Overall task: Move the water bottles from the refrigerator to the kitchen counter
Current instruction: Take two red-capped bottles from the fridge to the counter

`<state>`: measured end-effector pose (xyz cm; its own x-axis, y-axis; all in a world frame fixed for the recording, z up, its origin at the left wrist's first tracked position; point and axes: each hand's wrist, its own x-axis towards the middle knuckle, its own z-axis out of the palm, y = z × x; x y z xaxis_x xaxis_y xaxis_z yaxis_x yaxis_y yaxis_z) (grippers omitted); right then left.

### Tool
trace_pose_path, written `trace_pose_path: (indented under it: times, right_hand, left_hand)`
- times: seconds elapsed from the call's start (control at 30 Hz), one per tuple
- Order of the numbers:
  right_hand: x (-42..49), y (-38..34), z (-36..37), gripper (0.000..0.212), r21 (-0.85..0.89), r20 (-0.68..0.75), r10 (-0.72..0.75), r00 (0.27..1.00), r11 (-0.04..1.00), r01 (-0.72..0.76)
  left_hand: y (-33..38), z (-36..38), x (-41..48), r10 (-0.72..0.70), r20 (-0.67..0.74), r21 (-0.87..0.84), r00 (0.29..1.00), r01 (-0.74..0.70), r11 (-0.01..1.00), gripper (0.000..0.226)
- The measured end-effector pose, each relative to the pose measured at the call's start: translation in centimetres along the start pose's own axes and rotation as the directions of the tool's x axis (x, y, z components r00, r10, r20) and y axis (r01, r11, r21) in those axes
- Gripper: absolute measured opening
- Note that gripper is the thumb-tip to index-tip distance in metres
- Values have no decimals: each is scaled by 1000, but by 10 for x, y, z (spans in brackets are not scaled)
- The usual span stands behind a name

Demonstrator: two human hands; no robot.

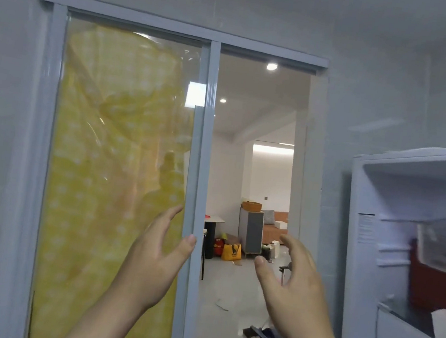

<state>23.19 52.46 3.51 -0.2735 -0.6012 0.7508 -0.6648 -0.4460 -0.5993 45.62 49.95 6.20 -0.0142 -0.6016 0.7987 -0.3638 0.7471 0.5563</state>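
Both hands are raised in front of the sliding door (pixel 204 139). The left hand (pixel 156 255) is just left of the door's middle post, its fingers nearly straight and spread and its thumb tip crossing the post in view; it holds nothing. The right hand (pixel 289 282) is right of the post, in front of the open half of the door, with its fingers loosely curved, its thumb out and nothing in its grasp. The two palms face each other, well apart.

A yellow cloth (pixel 103 183) with pale dots hangs behind the glass left of the post. Through the opening right of the post, a yellow bag (pixel 231 252) sits on the floor beside a grey cabinet (pixel 250 233).

The refrigerator (pixel 366 268) stands open to the right of the door. A red box (pixel 437 279) shows inside it, under a clear shelf. The inside is blurred, so I cannot tell whether water bottles stand there.
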Motion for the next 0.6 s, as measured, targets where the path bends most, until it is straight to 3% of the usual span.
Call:
trace_pose_path:
  times: [0.2, 0.33, 0.6]
  right_hand:
    - [57, 22, 48, 53, -126, -103, 7, 995, 992, -20]
    - [86, 50, 64, 76, -233, -195, 36, 980, 969, -82]
    - [126, 134, 53, 65, -317, -372, 59, 926, 930, -186]
  left_hand:
    - [-81, 34, 89, 37, 90, -120, 995, -26, 992, 51]
    - [-120, 76, 129, 77, 173, -214, 982, -39, 976, 43]
    - [-156, 201, 175, 156, 308, -351, 938, -40, 936, 50]
